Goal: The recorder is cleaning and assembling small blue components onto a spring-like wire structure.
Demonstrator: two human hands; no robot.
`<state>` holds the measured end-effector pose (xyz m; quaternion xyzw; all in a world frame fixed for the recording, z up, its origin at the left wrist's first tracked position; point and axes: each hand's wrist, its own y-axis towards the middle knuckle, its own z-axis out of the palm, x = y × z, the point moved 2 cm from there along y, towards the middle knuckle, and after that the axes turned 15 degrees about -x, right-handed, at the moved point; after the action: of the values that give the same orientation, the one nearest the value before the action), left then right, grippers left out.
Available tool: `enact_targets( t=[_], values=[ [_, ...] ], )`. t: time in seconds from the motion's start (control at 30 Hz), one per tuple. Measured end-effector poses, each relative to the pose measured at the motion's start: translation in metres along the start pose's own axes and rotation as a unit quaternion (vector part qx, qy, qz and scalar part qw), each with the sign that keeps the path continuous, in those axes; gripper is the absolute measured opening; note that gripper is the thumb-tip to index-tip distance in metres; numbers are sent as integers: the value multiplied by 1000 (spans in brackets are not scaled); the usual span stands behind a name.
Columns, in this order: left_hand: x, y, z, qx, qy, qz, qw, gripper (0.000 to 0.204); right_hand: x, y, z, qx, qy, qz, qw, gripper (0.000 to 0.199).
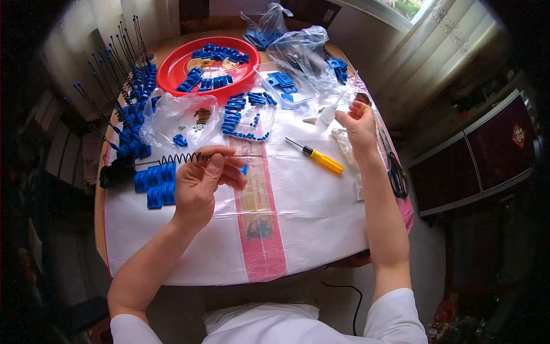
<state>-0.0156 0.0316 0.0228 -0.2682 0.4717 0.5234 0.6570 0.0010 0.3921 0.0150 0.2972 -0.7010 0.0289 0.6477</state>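
My left hand (197,186) is closed round a thin black coil spring (175,159), whose coils stick out to the left. A small blue piece (244,169) shows by its fingertips; whether it sits on the spring is hidden. Under and beside that hand lie two rows of blue ribbed clips (154,186). At the right, my right hand (360,123) has its thumb and fingers apart and curved. Its thumb is close to a small white bottle (327,114) with a pointed nozzle; I cannot tell whether they touch.
Blue parts fill a red basin (166,77) and two clear trays (306,102) (268,123). A plastic bag (157,129) holds screws and nuts. Springs on blue bases (132,123) stand at left. A yellow screwdriver (325,161) and black-handled scissors (396,175) lie at right.
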Motion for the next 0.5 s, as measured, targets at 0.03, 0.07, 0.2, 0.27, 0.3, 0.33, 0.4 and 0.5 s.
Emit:
enact_targets(
  t=[0.03, 0.07, 0.2, 0.27, 0.3, 0.33, 0.4, 0.5],
  values=[
    [4, -1, -3, 6, 9, 13, 1000, 25, -7, 4, 2, 21, -29, -1, 999, 59],
    [8, -2, -8, 3, 19, 25, 999, 25, -9, 2, 6, 45, -58, -1, 997, 64],
    [13, -7, -11, 7, 41, 52, 998, 23, -21, -6, 15, 62, -70, 11, 996, 63],
    [11, -8, -11, 23, 43, 56, 997, 20, -24, -5, 17, 41, -74, -10, 996, 55],
    [11, -10, -11, 28, 60, 59, 996, 20, -24, -4, 18, 36, -76, -11, 996, 53],
    [10, -12, -11, 33, 78, 63, 994, 19, -25, -3, 18, 31, -77, -13, 996, 52],
    [10, -14, -11, 44, 91, 73, 992, 19, -24, -3, 21, 29, -128, -22, 991, 50],
    [12, -17, -7, 59, 81, 68, 993, 19, -20, -6, 22, 27, -172, -41, 984, 48]
  ],
)
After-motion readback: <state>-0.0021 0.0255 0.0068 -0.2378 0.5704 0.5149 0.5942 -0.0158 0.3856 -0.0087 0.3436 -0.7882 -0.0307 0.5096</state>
